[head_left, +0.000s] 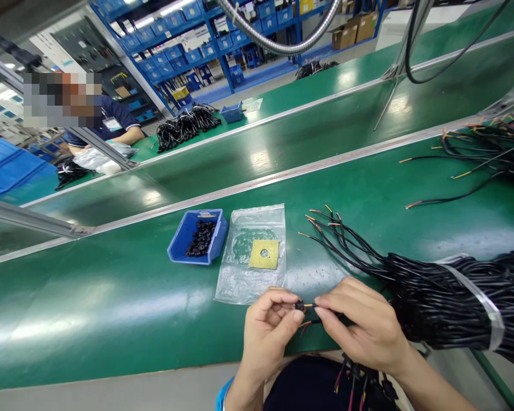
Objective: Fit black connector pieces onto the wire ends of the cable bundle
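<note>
Between the thumb and fingers of my left hand [270, 329] is a small black connector [299, 305]. My right hand [362, 324] pinches a black cable just to the right of it, and the cable's thin coloured wires [309, 305] reach the connector. Whether they sit fully inside it cannot be made out. Another stripped cable end [308, 323] shows just below my fingers. To the right of my right hand lies a thick bundle of black cables [445, 297], tied with a pale band, its loose ends fanned out on the green table.
A blue bin [217, 242] of small black parts stands left of a clear plastic bag [240, 282] with a yellow sponge [272, 254] on it. More cables [497, 151] lie at the right. Finished-looking connectors [364, 379] hang near my lap. A co-worker [111, 117] sits across the line.
</note>
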`<state>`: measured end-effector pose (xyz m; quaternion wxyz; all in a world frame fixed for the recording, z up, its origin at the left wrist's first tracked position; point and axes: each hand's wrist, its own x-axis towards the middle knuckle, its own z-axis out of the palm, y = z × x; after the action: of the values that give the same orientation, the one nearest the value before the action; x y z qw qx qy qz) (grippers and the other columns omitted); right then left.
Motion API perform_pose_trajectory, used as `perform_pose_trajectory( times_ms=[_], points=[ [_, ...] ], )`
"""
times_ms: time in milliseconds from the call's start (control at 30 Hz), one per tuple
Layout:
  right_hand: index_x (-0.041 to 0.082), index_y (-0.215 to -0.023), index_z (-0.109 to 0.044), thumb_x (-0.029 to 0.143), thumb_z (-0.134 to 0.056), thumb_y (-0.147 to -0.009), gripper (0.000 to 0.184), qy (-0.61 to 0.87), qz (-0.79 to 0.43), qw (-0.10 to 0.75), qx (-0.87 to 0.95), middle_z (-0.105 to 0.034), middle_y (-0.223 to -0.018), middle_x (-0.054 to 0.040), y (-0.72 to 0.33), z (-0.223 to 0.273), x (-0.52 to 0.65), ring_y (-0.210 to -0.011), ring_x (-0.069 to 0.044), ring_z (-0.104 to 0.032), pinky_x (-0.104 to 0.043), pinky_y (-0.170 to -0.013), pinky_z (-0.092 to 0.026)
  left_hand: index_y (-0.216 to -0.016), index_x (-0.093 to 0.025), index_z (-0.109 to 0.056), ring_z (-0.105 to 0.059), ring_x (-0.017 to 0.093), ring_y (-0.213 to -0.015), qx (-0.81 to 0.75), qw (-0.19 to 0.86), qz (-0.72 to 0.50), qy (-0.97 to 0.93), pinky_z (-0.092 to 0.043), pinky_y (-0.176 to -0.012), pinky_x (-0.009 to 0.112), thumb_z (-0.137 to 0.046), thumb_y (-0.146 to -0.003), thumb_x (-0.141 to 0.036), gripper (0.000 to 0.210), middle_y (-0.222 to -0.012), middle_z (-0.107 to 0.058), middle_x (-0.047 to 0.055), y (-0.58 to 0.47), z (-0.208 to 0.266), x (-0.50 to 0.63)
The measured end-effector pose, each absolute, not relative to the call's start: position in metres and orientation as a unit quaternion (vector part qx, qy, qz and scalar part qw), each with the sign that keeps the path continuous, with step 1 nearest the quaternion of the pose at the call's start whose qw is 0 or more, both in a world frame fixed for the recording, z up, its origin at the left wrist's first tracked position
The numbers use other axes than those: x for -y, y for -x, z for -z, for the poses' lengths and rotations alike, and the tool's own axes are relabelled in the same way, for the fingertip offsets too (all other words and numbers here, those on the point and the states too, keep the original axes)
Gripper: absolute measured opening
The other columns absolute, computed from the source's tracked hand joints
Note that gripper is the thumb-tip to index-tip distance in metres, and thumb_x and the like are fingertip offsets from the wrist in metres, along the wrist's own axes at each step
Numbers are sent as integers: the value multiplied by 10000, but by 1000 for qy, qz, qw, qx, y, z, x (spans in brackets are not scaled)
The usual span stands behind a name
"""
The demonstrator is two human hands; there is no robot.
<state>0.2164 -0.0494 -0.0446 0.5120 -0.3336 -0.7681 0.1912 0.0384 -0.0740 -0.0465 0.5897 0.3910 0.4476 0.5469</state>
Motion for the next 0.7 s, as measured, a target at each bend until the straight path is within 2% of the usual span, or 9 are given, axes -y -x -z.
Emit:
perform_pose_trajectory(
  times_ms=[133, 333, 533, 700],
  points=[
    [159, -959, -623, 48, -610, -856, 152, 323, -196, 477, 794, -660, -745, -27, -218, 48, 51, -653, -144, -547, -305, -609, -415, -869, -172, -697, -648, 73, -671, -438, 623, -533, -369, -540, -653, 145, -821, -750, -194, 173, -771, -692, -4, -49, 48, 79],
    [144, -1012, -578, 45, -578, -872, 172, 368, -198, 469, 778, -633, -821, -54, -224, 50, 59, -743, -162, -536, -311, -667, -440, -952, -173, -687, -650, 80, -634, -457, 620, -516, -374, -540, -643, 162, -757, -828, -254, 164, -692, -687, -7, -58, 48, 83],
    [159, -918, -555, 53, -514, -909, 113, 357, -262, 439, 782, -555, -759, -26, -230, 48, 57, -690, -141, -458, -291, -625, -390, -926, -202, -749, -656, 90, -605, -463, 551, -539, -437, -543, -587, 181, -750, -817, -201, 109, -773, -646, 0, -62, 54, 82],
    [156, -880, -536, 62, -484, -915, 113, 348, -288, 420, 787, -513, -728, -15, -230, 48, 56, -664, -134, -423, -291, -604, -356, -940, -243, -758, -654, 107, -614, -466, 497, -540, -494, -535, -571, 197, -727, -815, -128, 173, -787, -651, 1, -60, 56, 82]
  ],
)
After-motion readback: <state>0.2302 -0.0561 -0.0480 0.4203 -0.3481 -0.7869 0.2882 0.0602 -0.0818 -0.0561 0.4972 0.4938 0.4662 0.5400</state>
